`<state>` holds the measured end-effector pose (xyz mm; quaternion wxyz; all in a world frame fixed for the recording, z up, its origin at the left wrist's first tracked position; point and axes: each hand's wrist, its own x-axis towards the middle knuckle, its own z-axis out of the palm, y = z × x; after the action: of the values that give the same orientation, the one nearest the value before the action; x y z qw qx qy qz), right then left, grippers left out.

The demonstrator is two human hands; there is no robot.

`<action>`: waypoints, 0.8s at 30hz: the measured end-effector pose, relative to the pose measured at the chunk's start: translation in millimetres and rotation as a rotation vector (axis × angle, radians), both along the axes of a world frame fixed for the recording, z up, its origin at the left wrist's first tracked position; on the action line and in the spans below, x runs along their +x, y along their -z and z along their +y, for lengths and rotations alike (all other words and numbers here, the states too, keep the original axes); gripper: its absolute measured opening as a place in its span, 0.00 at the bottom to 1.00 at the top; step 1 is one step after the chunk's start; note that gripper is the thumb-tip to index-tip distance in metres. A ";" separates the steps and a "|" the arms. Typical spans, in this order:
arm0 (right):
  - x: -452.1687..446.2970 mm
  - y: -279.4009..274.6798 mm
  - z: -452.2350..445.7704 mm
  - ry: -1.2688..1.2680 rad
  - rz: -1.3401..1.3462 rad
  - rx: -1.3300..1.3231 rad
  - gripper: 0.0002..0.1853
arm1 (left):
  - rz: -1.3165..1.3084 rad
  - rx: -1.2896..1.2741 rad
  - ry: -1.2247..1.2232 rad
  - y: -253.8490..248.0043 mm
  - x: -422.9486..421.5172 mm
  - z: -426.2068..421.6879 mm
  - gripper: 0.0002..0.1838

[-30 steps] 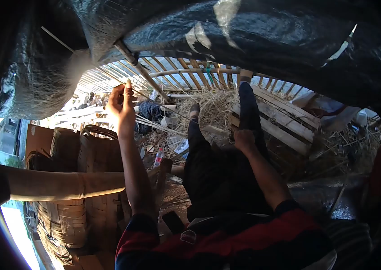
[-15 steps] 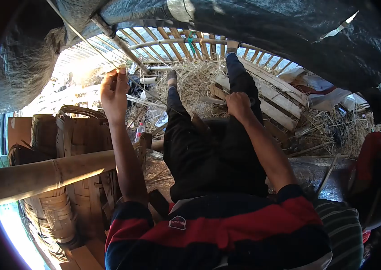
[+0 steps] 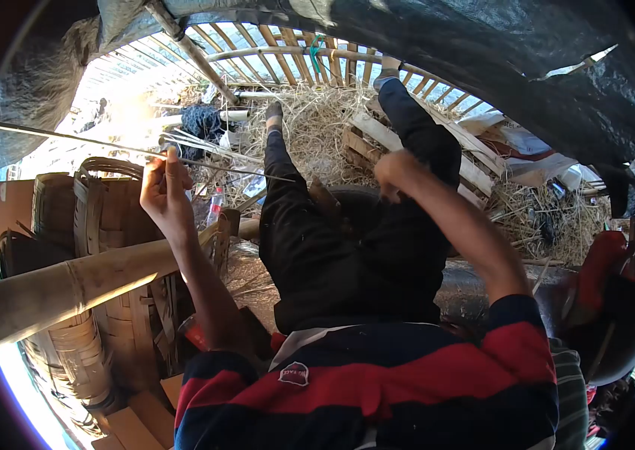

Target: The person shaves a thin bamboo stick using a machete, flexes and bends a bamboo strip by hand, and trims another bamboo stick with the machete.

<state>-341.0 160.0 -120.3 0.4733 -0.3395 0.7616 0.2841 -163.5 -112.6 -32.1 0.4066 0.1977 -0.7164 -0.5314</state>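
Observation:
My left hand (image 3: pixel 167 186) is raised at the left, thumb and fingers pinched on a long thin bamboo strip (image 3: pixel 70 138). The strip slants from the upper left, past the fingers, down to the right above my left shin. My right hand (image 3: pixel 398 172) is closed in a fist over my right thigh, apart from the strip. A knife blade showed in this hand half a second ago; now the hand's back and wrist hide what it grips. My legs (image 3: pixel 355 262), in dark trousers, stretch out ahead.
A thick bamboo pole (image 3: pixel 77 285) crosses at the left, before woven bamboo baskets (image 3: pixel 111 255). Bamboo shavings (image 3: pixel 317 127) cover the ground, with wooden slats (image 3: pixel 385 131) on the right. A slatted bamboo fence (image 3: pixel 287 56) stands ahead, and dark plastic sheeting (image 3: pixel 483 37) hangs overhead.
The strip has swung from steep to nearly level. My left hand has moved left and down. My right hand has shifted slightly and turned, and its blade is out of sight.

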 end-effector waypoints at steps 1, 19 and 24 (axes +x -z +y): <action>6.7 12.6 -3.6 -0.052 -0.037 0.012 0.11 | 0.002 0.002 -0.001 0.5 -1.0 5.0 0.07; 35.8 235.6 5.6 0.454 -0.053 -0.448 0.28 | -0.004 0.077 -0.122 1.3 16.0 27.9 0.09; 36.5 202.7 2.4 0.783 0.008 -0.849 0.28 | 0.020 0.066 -0.085 -1.7 10.8 40.8 0.08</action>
<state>-304.5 162.4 -323.0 0.3628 -0.1916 0.8794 -0.2414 -152.8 -71.8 -30.4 0.4293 0.2361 -0.6854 -0.5387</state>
